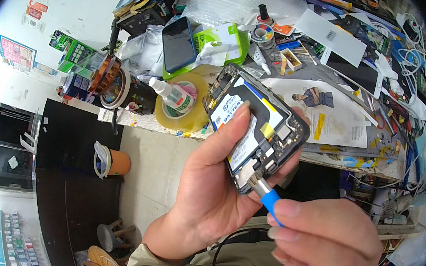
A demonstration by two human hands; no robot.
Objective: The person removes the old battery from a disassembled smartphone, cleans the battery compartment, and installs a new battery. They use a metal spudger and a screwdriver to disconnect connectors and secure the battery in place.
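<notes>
My left hand [214,185] grips an opened smartphone [254,126] tilted above the bench's front edge, the thumb lying across its battery [238,136]. The back cover is off, so the circuit board and a strip of yellow tape are exposed. In my right hand [324,240] is a small brush [270,201] with a blue handle and a metal ferrule. Its bristles meet the phone's lower end beside a silver metal part. A second dark tuft shows at the handle's other end, below my fingers.
On the cluttered bench are a roll of clear tape [194,122], a white spray bottle [171,95], a dark phone [179,43], a solder spool [263,34] and a white-framed phone screen [354,73]. A printed sheet [334,129] lies behind the opened phone. An orange bin [118,162] stands on the floor.
</notes>
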